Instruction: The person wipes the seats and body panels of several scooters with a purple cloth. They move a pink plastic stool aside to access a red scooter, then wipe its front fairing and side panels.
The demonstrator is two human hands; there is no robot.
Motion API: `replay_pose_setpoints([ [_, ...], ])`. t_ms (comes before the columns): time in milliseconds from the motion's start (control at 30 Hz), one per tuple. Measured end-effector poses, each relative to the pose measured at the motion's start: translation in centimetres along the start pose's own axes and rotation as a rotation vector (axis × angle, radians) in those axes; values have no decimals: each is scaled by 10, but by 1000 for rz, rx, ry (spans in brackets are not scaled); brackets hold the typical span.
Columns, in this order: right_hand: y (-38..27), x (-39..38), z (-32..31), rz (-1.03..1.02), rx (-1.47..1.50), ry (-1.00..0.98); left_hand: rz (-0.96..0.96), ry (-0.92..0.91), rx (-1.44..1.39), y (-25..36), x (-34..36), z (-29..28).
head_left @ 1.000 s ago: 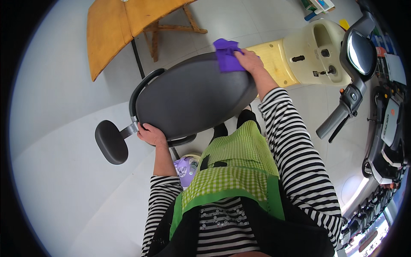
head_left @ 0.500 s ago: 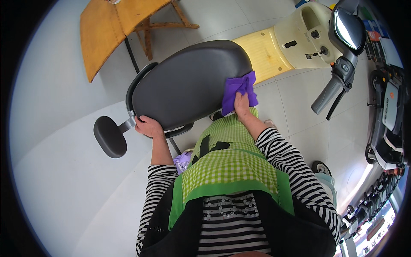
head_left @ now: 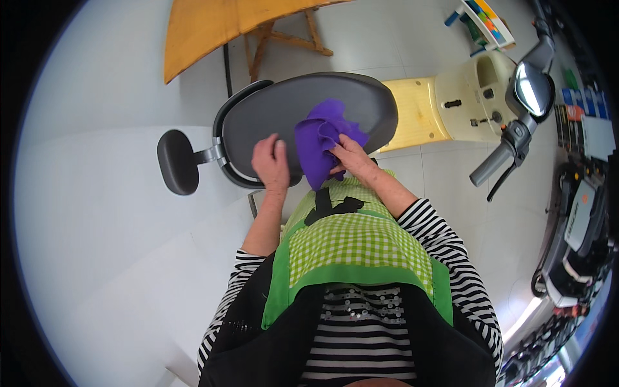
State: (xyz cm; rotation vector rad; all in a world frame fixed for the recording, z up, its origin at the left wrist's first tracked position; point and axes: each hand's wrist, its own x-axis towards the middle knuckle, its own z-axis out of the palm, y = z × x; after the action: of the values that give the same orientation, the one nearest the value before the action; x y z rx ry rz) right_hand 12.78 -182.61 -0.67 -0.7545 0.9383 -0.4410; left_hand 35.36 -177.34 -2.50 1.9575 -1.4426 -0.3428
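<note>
A purple cloth (head_left: pixel 319 138) hangs bunched and folded from my right hand (head_left: pixel 354 158), whose fingers are closed on its near side. The cloth is over the near middle of the dark grey scooter seat (head_left: pixel 258 109). My left hand (head_left: pixel 271 162) is above the rear near part of the seat, holding nothing, with its thumb apart from loosely bent fingers. Behind the seat, a black curved rail (head_left: pixel 222 115) joins a metal bracket (head_left: pixel 207 155) that carries a small padded backrest (head_left: pixel 178 162).
To the right are the scooter's yellow footboard (head_left: pixel 412 109), cream front panel (head_left: pixel 474 97), handlebar grip (head_left: pixel 492 162) and mirror (head_left: pixel 534 87). A wooden folding table (head_left: pixel 225 22) stands beyond the seat. Another scooter (head_left: pixel 574 238) is parked at far right. A white wall (head_left: pixel 97 193) rises at left.
My left hand has let go of the rear rail and moved right over the seat. My right hand has drawn the cloth from the seat's front edge back toward its middle.
</note>
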Motion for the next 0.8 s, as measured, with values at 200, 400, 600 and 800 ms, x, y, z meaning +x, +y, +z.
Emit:
replay_pose_setpoints([
  [200,-23,-6,5,-87,10,14,-707,-463,-1053,56,9,15],
  [400,-19,1,-12,-69,-163,68,-624,-350,-1143,64,13,8],
  [600,-15,20,-32,-462,-399,348,-295,-466,-1063,84,13,-19],
  [800,-46,15,-31,-517,-699,-215,-79,-717,-680,115,19,-59],
])
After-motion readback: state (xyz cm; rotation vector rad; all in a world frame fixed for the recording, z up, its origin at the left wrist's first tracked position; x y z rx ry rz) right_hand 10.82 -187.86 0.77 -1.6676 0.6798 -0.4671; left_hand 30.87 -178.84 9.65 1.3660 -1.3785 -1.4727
